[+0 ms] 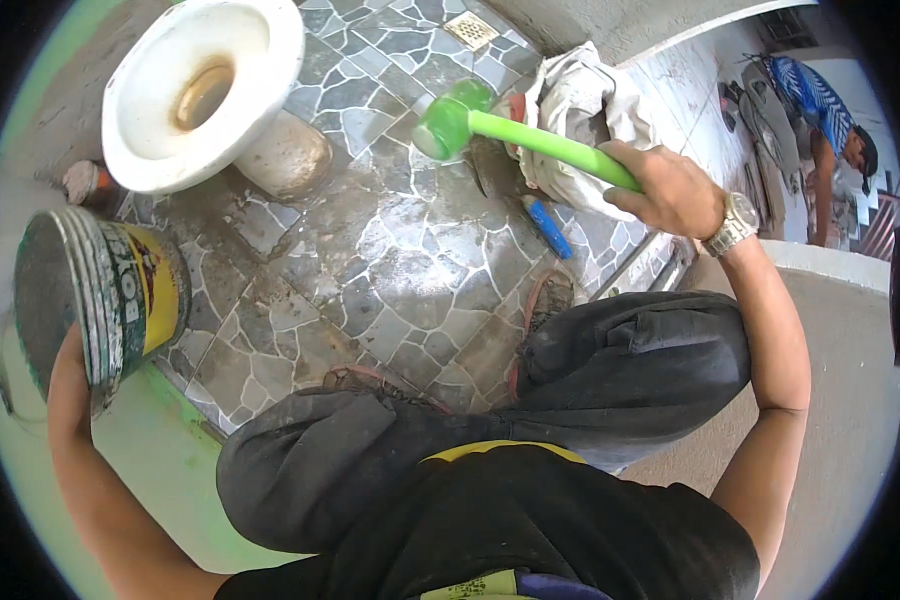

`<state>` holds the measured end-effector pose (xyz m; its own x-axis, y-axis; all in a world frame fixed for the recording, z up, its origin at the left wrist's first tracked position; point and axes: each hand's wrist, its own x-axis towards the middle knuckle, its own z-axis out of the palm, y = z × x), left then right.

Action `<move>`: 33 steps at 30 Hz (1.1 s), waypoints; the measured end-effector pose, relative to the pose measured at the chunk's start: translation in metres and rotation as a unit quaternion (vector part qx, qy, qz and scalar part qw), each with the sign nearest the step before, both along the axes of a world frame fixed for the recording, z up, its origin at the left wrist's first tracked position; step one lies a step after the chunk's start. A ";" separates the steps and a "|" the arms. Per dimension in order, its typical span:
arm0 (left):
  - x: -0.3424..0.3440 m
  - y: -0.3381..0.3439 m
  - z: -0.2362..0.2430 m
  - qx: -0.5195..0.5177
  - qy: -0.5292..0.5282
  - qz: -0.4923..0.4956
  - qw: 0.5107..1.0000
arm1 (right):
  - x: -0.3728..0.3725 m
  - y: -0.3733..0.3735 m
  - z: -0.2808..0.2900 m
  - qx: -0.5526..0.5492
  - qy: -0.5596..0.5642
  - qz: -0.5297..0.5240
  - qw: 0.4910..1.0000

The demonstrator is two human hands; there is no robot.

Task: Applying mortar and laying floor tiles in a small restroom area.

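My right hand (675,190), with a metal watch on its wrist, is closed round the bright green handle of a mallet (550,148). Its green, translucent-looking head is held up over the tiled floor, pointing left. At the left, a tilted yellow and dark bucket (158,290) has its mouth turned toward the left. My left hand (70,355) is at the bucket's mouth, against the rim; its fingers are hidden. Below the mallet's handle, a tool with a blue handle (547,228) lies on the floor beside a crumpled white sack (570,90).
A white toilet bowl (135,135) stands far left on wet, dirty stone-patterned tiles (410,250). Beyond it is a floor drain (471,31). A low grey wall (820,330) runs along the right. Past it, another person (815,95) bends over beside several items.
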<state>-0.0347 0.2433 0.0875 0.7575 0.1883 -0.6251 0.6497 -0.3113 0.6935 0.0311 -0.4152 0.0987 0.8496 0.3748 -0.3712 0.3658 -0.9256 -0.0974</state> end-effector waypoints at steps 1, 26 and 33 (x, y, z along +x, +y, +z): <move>-0.004 -0.003 0.001 0.012 0.009 0.009 1.000 | 0.002 0.001 -0.007 0.011 -0.015 0.003 1.000; 0.045 0.195 -0.090 0.488 -0.302 -0.067 0.816 | 0.051 0.077 -0.091 -0.153 0.039 0.179 0.971; 0.044 0.120 -0.031 0.560 -0.323 -0.023 0.762 | 0.055 0.071 -0.093 -0.105 0.024 0.205 0.973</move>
